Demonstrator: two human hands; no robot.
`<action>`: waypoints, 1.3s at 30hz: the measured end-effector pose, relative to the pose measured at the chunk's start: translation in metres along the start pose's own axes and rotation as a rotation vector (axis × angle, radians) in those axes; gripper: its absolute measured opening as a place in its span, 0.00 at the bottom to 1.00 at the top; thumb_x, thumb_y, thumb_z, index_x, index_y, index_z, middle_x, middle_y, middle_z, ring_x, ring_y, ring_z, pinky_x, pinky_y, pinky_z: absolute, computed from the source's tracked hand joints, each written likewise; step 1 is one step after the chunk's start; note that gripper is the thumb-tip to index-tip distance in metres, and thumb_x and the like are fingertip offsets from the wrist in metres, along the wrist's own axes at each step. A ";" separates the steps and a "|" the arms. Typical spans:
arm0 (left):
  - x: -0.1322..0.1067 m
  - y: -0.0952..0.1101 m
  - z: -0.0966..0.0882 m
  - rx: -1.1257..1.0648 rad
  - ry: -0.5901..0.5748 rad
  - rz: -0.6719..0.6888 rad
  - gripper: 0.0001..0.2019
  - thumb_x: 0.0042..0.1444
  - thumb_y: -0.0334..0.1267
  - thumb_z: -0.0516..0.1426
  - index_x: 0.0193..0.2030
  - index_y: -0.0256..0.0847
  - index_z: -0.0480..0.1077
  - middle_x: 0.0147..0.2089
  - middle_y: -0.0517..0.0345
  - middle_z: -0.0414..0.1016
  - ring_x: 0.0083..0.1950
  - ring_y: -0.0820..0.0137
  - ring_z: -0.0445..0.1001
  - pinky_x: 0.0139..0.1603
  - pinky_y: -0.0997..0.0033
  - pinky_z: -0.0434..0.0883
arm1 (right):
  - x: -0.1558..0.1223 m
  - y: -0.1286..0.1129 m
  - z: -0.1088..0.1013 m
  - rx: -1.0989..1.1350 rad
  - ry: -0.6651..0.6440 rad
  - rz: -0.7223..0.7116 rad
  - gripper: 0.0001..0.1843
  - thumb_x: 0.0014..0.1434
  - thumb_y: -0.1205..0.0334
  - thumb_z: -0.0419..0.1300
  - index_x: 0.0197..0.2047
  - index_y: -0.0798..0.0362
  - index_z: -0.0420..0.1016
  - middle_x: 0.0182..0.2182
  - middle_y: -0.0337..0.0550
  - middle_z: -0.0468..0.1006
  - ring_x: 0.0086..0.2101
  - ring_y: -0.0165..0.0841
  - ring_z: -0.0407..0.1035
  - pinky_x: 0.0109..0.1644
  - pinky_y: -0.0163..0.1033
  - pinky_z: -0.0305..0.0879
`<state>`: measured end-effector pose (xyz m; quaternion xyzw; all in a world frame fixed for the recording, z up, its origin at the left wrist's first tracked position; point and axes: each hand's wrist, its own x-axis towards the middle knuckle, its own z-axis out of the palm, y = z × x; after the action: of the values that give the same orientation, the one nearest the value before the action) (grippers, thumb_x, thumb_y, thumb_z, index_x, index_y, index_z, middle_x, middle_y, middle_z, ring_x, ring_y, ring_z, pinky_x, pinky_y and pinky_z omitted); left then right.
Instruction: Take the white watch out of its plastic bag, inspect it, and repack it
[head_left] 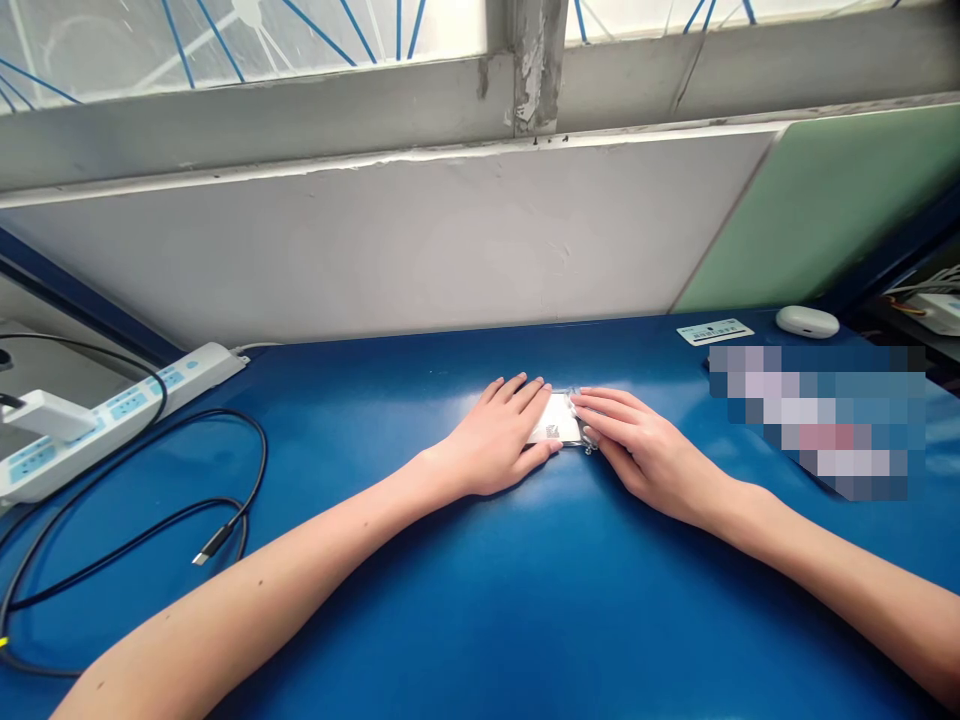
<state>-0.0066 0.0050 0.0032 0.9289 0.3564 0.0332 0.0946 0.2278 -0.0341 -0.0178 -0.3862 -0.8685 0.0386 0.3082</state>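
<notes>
On the blue tabletop lies a small flat white packet [556, 420] with a dark printed patch and what looks like clear, crinkled plastic [588, 441] at its right end. Palm down, my left hand [501, 435] rests across the packet's left part, fingers stretched out, hiding much of it. The fingers of my right hand [645, 445] are drawn together at the packet's right end, pinching the clear plastic. What lies beneath my left palm is hidden.
A white power strip [127, 410] with a plug [56, 418] stands at the left, beside a looped black cable [259, 440]. At the back right are a card [714, 332] and a white rounded case [807, 321]. A pixelated item [817, 420] lies right of my right hand.
</notes>
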 end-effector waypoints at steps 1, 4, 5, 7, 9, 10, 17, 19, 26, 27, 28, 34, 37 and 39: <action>0.000 0.000 0.000 -0.002 -0.001 0.000 0.35 0.71 0.55 0.43 0.75 0.31 0.48 0.77 0.41 0.48 0.78 0.49 0.45 0.74 0.47 0.47 | 0.000 0.000 0.000 0.007 0.006 -0.002 0.17 0.69 0.68 0.51 0.55 0.58 0.76 0.54 0.60 0.79 0.58 0.49 0.70 0.58 0.57 0.73; 0.000 0.000 0.000 -0.004 -0.001 0.001 0.35 0.71 0.55 0.43 0.75 0.32 0.48 0.77 0.41 0.48 0.77 0.49 0.45 0.74 0.47 0.47 | 0.000 0.000 0.001 0.049 0.002 0.018 0.17 0.69 0.68 0.51 0.56 0.57 0.76 0.55 0.58 0.79 0.58 0.48 0.70 0.59 0.57 0.73; 0.000 0.000 0.000 -0.003 -0.003 0.002 0.35 0.71 0.55 0.43 0.75 0.31 0.48 0.77 0.41 0.49 0.77 0.49 0.45 0.74 0.47 0.47 | 0.000 0.000 0.001 0.071 -0.004 0.037 0.17 0.69 0.67 0.51 0.56 0.56 0.76 0.56 0.57 0.79 0.59 0.48 0.70 0.60 0.57 0.72; 0.000 0.000 0.000 0.001 -0.002 0.001 0.35 0.71 0.55 0.44 0.75 0.31 0.48 0.77 0.41 0.49 0.77 0.48 0.46 0.74 0.47 0.47 | -0.001 0.000 0.002 0.118 -0.016 0.093 0.17 0.70 0.66 0.51 0.56 0.55 0.76 0.57 0.55 0.78 0.61 0.48 0.67 0.62 0.59 0.70; 0.000 0.000 0.001 0.004 0.000 0.000 0.35 0.71 0.55 0.44 0.75 0.31 0.48 0.76 0.41 0.49 0.77 0.48 0.46 0.74 0.47 0.48 | -0.002 0.000 0.002 0.159 -0.027 0.159 0.17 0.70 0.64 0.51 0.55 0.53 0.77 0.59 0.53 0.77 0.65 0.49 0.62 0.63 0.61 0.68; 0.000 0.000 0.001 0.004 0.001 0.001 0.35 0.71 0.55 0.44 0.75 0.31 0.49 0.76 0.41 0.49 0.77 0.48 0.46 0.74 0.47 0.48 | -0.002 0.001 0.002 0.180 -0.032 0.190 0.17 0.70 0.63 0.51 0.55 0.52 0.78 0.59 0.51 0.76 0.66 0.49 0.59 0.64 0.62 0.67; 0.000 0.000 0.001 0.002 0.002 0.005 0.35 0.71 0.55 0.44 0.75 0.31 0.48 0.77 0.40 0.49 0.77 0.48 0.46 0.74 0.46 0.48 | -0.001 0.006 0.000 0.261 -0.086 0.275 0.18 0.70 0.60 0.52 0.58 0.46 0.77 0.61 0.45 0.76 0.68 0.49 0.57 0.66 0.65 0.62; 0.000 0.000 0.000 0.004 -0.001 0.003 0.35 0.71 0.55 0.44 0.75 0.30 0.48 0.76 0.40 0.49 0.77 0.48 0.46 0.74 0.46 0.48 | -0.001 0.005 0.000 0.227 -0.092 0.236 0.19 0.70 0.61 0.51 0.58 0.49 0.77 0.60 0.47 0.76 0.67 0.49 0.57 0.66 0.64 0.63; 0.000 0.001 0.001 -0.012 0.006 0.003 0.34 0.71 0.54 0.44 0.75 0.31 0.49 0.76 0.40 0.50 0.77 0.48 0.46 0.74 0.47 0.48 | 0.000 -0.005 0.000 0.112 -0.127 0.122 0.20 0.71 0.62 0.49 0.60 0.56 0.74 0.62 0.55 0.74 0.66 0.49 0.59 0.66 0.60 0.64; 0.000 0.000 0.001 -0.014 0.005 0.003 0.34 0.71 0.54 0.44 0.75 0.31 0.49 0.76 0.41 0.50 0.77 0.48 0.46 0.74 0.47 0.48 | 0.000 -0.006 0.000 0.112 -0.133 0.118 0.20 0.71 0.62 0.50 0.60 0.56 0.73 0.62 0.55 0.73 0.67 0.49 0.59 0.67 0.60 0.64; 0.000 0.000 0.001 -0.016 0.005 0.004 0.34 0.71 0.54 0.44 0.74 0.31 0.50 0.76 0.41 0.50 0.77 0.48 0.46 0.74 0.46 0.48 | 0.001 -0.006 -0.001 0.117 -0.139 0.122 0.20 0.70 0.61 0.51 0.60 0.56 0.73 0.63 0.54 0.73 0.67 0.49 0.59 0.67 0.60 0.63; 0.001 0.001 0.000 -0.042 -0.013 -0.001 0.33 0.71 0.54 0.43 0.74 0.32 0.51 0.76 0.41 0.50 0.77 0.48 0.45 0.74 0.45 0.48 | 0.005 -0.004 -0.007 0.197 -0.178 0.153 0.16 0.69 0.57 0.55 0.55 0.49 0.77 0.62 0.49 0.74 0.68 0.48 0.57 0.67 0.58 0.63; 0.001 0.001 0.000 -0.058 -0.021 -0.003 0.32 0.72 0.54 0.43 0.74 0.34 0.51 0.77 0.41 0.49 0.78 0.49 0.44 0.74 0.45 0.48 | 0.007 -0.004 -0.008 0.185 -0.183 0.103 0.14 0.68 0.58 0.56 0.51 0.51 0.78 0.59 0.51 0.77 0.67 0.49 0.57 0.68 0.57 0.62; 0.001 0.001 0.001 -0.060 -0.016 -0.001 0.32 0.72 0.54 0.43 0.74 0.34 0.51 0.77 0.42 0.49 0.78 0.48 0.43 0.74 0.44 0.47 | 0.008 -0.005 -0.008 0.151 -0.173 0.074 0.13 0.67 0.59 0.57 0.51 0.52 0.77 0.57 0.54 0.78 0.67 0.50 0.57 0.67 0.58 0.63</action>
<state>-0.0054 0.0047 0.0021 0.9257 0.3551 0.0361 0.1252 0.2248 -0.0338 -0.0060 -0.3889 -0.8716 0.1485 0.2590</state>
